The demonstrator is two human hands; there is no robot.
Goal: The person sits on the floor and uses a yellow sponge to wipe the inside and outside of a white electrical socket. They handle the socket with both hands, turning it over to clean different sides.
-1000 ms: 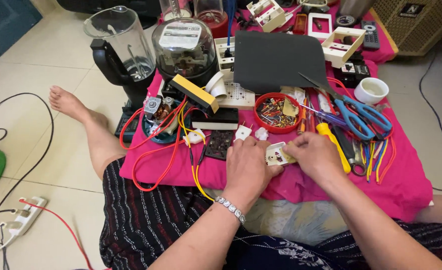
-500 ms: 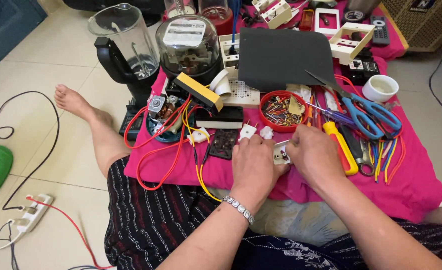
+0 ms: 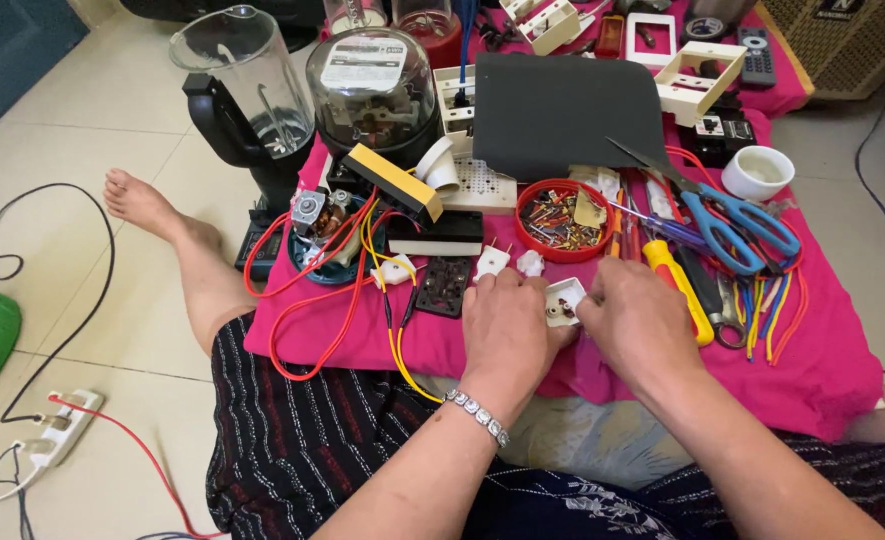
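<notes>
Both hands meet over a small white plastic electrical part [image 3: 563,301] on the pink cloth [image 3: 822,360]. My left hand [image 3: 507,335], a bracelet on its wrist, grips the part's left side. My right hand [image 3: 637,325] pinches its right edge. Just beyond the hands lie a white plug piece [image 3: 491,261], another small white piece [image 3: 530,263] and a dark brown socket plate [image 3: 445,286]. A red round tray of screws [image 3: 562,220] sits behind them.
A yellow-handled screwdriver [image 3: 678,288], blue scissors [image 3: 737,225] and coloured wires [image 3: 772,305] lie to the right. Red and yellow wires [image 3: 312,320], a glass-domed meter [image 3: 374,90], a blender jug [image 3: 247,95], a dark board [image 3: 567,115] and a white cup [image 3: 757,172] stand behind. A power strip [image 3: 57,430] lies on the floor.
The view has shifted slightly. Both hands stay on the white part and have drawn a little closer together around it.
</notes>
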